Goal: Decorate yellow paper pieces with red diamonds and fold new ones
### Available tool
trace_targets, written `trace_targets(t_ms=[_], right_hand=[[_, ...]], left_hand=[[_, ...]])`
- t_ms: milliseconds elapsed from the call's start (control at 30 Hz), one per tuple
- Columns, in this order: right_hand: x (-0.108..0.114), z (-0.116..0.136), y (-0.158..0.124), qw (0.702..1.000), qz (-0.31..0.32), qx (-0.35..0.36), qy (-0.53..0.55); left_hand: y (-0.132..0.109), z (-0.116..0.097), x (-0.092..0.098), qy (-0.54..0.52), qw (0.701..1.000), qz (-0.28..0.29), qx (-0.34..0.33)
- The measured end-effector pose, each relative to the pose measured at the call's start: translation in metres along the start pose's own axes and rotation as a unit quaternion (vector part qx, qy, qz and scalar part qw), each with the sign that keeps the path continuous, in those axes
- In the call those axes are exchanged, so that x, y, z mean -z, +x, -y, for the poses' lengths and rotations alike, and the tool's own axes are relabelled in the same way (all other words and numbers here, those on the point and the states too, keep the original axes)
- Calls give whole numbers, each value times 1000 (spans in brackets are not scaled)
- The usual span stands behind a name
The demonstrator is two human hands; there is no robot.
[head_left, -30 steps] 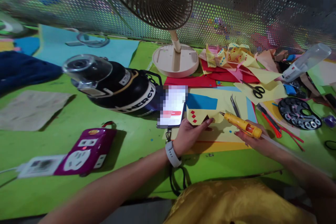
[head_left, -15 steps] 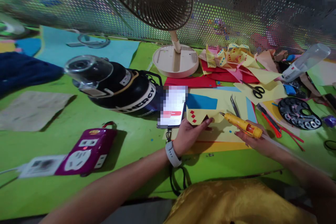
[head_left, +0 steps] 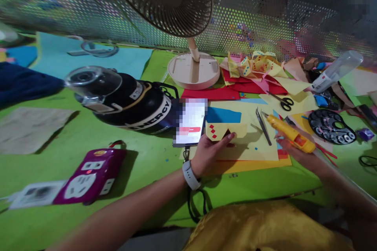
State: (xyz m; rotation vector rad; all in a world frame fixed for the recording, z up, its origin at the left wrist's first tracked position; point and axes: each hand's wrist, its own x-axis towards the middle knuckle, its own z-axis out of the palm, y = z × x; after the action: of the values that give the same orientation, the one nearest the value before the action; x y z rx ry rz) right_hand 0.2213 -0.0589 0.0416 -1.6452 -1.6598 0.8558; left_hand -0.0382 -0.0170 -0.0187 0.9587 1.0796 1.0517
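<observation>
My left hand (head_left: 210,150) pinches a piece of yellow paper (head_left: 221,128) marked with red diamonds and a dark triangle. A yellow glue gun (head_left: 290,131) is in my right hand (head_left: 297,153), its nozzle pointing up and left, apart from the paper. Beneath the paper lie larger yellow sheets (head_left: 247,151) with a blue paper piece (head_left: 224,116) on top. Tweezers (head_left: 263,126) rest on the sheets between my hands. A phone (head_left: 191,123) with a lit screen lies just left of my left hand.
A black bottle (head_left: 141,104) lies at centre left, with a purple power socket (head_left: 92,170) before it. Behind stands a fan (head_left: 194,71). Patterned paper pieces (head_left: 262,64), scissors (head_left: 284,102), a black palette (head_left: 331,125) and a clear bottle (head_left: 338,70) lie to the right.
My right hand has moved the glue gun right, away from the paper in my left hand. The left hand keeps its grip, and the view has shifted slightly.
</observation>
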Motion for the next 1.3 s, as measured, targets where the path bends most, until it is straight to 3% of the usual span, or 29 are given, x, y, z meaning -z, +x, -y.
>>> trace_targets(t_ms=[133,233,300,400,500,600,700,800,900,967,1033,1167,1300], right_hand=[[40,-11,4,984,-75,94,-132],[70,-46,2,942,-152,178,-241],[89,-78,-5,910,-190,187,-319],[114,-128,-19,883,-188,144,-405],[133,-161,-30,880,-161,89,-438],[148,-169,-34,890,-124,70,-434],[155,-151,-35,890,-92,71,-440],[145,-113,-34,884,-86,106,-447],[109,-69,-23,902,-107,153,-389],[76,-43,-8,922,-20,155,-355],[42,-25,11,922,76,158,-346],[-7,-12,46,909,169,130,-357],[-21,-16,65,908,185,128,-355]], left_hand=[[1,1,0,-13,1000,-6,5],[1,2,0,-14,1000,-13,17],[2,3,0,-16,1000,-15,22],[2,4,0,-19,999,-20,26],[2,4,1,-21,999,-19,24],[2,5,2,-21,999,-17,18],[3,5,2,-25,999,-16,21],[3,3,1,-29,999,-20,30],[2,1,0,-22,999,-23,34],[2,1,0,-21,999,-24,33],[2,1,-1,-24,999,-24,32],[3,1,-2,-31,999,-21,26],[3,1,-3,-37,999,-12,25]])
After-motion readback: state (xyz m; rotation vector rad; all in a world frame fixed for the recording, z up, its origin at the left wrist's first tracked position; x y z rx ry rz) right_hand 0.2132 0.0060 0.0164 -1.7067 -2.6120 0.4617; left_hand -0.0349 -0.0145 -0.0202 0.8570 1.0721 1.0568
